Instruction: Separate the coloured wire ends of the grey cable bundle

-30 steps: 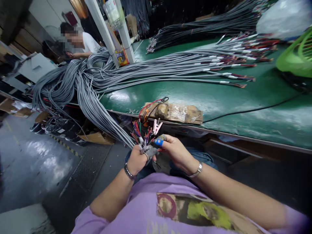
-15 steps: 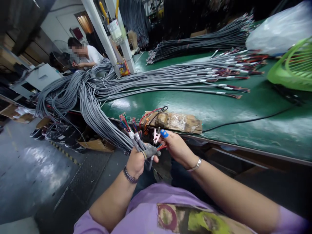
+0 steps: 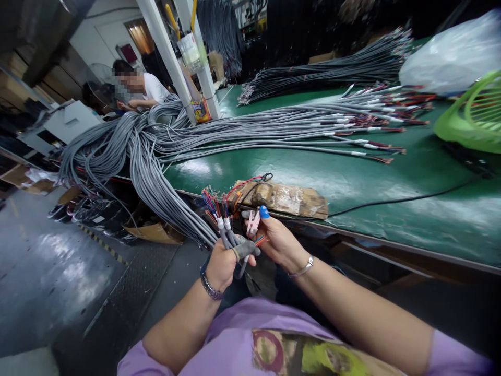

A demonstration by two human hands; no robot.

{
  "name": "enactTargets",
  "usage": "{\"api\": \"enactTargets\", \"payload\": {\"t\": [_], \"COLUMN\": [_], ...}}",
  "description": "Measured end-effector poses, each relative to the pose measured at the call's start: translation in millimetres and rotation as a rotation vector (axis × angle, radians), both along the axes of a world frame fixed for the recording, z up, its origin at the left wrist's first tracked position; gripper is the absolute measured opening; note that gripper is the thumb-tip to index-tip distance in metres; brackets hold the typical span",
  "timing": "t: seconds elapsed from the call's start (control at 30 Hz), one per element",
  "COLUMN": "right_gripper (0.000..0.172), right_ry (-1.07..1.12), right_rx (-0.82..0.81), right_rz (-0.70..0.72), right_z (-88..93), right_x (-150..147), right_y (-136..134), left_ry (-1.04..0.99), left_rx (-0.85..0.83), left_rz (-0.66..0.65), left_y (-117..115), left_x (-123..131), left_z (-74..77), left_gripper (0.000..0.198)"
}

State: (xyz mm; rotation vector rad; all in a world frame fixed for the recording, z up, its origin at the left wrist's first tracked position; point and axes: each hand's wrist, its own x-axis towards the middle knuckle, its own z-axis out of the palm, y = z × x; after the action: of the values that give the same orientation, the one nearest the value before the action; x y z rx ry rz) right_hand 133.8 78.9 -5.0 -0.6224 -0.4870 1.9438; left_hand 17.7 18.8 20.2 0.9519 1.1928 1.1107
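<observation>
Left hand point(image 3: 223, 261) closed round several grey cables point(image 3: 222, 237), just off the near table edge; right hand point(image 3: 284, 237) pinches a pink clip point(image 3: 253, 222) just right of them. Done: held ends have jackets stripped, white bands point(image 3: 227, 223) on, coloured wires point(image 3: 211, 199) splayed out. Left, by my read: clip contact with the orange-red tips point(image 3: 260, 241) between the hands; can't tell if it bites any. Larger cable bundle point(image 3: 274, 119) on the table has banded, bare-wire ends at right too; looks like plenty remains.

Materials: smooth, bendy grey jackets, fine frayed strands, small plastic-looking clip; rough, worn wooden board point(image 3: 309, 201) at near edge; glossy green tabletop point(image 3: 391, 193); crumpled translucent bag point(image 3: 450, 57) far right.
</observation>
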Motion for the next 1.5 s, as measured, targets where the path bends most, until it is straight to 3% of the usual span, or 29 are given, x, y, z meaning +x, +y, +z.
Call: {"api": "enactTargets", "payload": {"t": [0.17,0.53,0.7,0.9,1.1,1.3,1.5], "right_gripper": [0.042,0.040,0.025,0.039,0.041,0.038,0.048], "right_ry": [0.000,0.025,-0.070,-0.099,0.029,0.037,0.095], "right_rx": [-0.086,-0.051,0.065,0.118,-0.018,-0.065,-0.071], "right_rz": [0.019,0.177,0.084,-0.004,0.152,0.067,0.140], "right_z": [3.5,4.1,4.0,-5.5,-3.5,-6.2,-4.5], "right_x": [1.4,14.9,13.7,9.4,4.1,-0.3,5.4], "right_y": [-1.7,-5.8,-4.3,-4.4,-1.8,1.0,-3.6], "left_ry": [0.009,0.018,0.000,-0.050,-0.016,0.025,0.011], "left_rx": [-0.015,0.004,0.027,0.034,-0.012,-0.032,-0.001], "left_rz": [-0.024,-0.034,-0.002,-0.032,-0.022,-0.036,-0.005], "left_y": [-1.0,-18.3,-15.1,-5.6,-1.6,-0.5,-5.3], "left_x": [-0.9,-6.7,-4.6,-5.8,-3.0,-1.9,-1.4], "left_z": [-0.4,10.7,9.9,7.0,3.6,-1.2,2.8], "left_gripper": [0.024,0.025,0.024,0.022,0.026,0.028,0.026]}}
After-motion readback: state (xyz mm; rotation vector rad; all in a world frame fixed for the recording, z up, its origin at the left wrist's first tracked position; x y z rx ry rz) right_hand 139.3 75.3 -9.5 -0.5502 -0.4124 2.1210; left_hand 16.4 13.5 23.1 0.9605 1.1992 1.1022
